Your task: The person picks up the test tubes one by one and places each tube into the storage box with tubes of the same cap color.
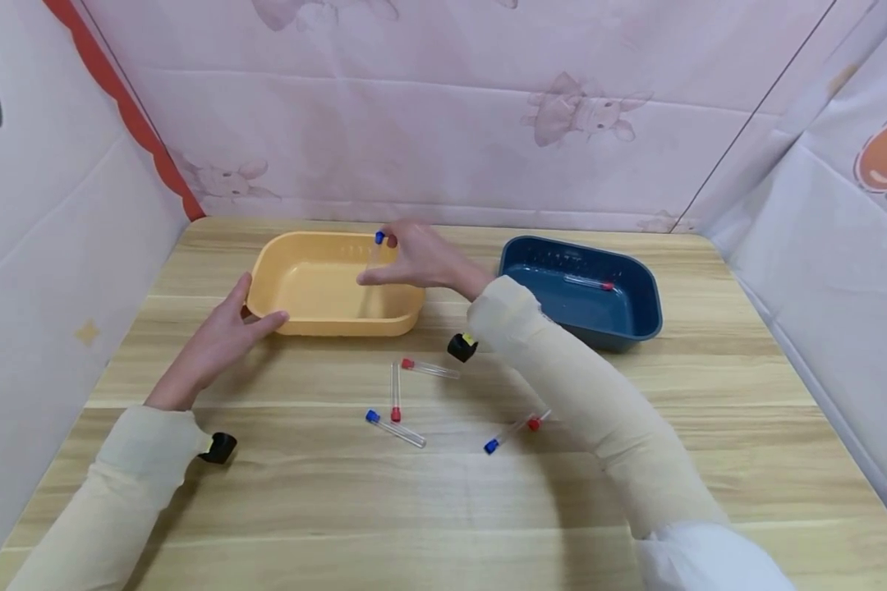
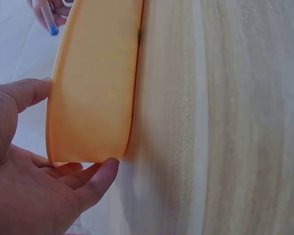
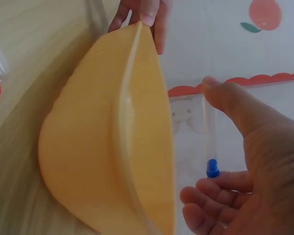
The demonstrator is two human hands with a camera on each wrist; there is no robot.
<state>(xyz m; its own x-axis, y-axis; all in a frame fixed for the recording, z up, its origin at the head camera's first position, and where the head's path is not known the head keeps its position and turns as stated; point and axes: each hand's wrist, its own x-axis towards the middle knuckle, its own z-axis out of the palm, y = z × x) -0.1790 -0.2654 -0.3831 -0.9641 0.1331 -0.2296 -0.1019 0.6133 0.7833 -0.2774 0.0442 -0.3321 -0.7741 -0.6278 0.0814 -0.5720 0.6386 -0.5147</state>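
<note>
Head view: one blue-capped test tube (image 1: 374,254), cap uppermost, over the right part of the yellow basin (image 1: 340,327); held lengthwise in the pinch of the right hand (image 1: 423,256), thumb at the clear end, finger at the cap. Left hand (image 1: 222,345): thumb on rim, fingers bent about the basin's left end, gripping it. Lying loose on the table (image 1: 303,501): three red-capped tubes (image 1: 430,369), two blue-capped tubes (image 1: 397,429). At right: navy basin (image 1: 617,339), one red-capped tube (image 1: 588,282) inside.
</note>
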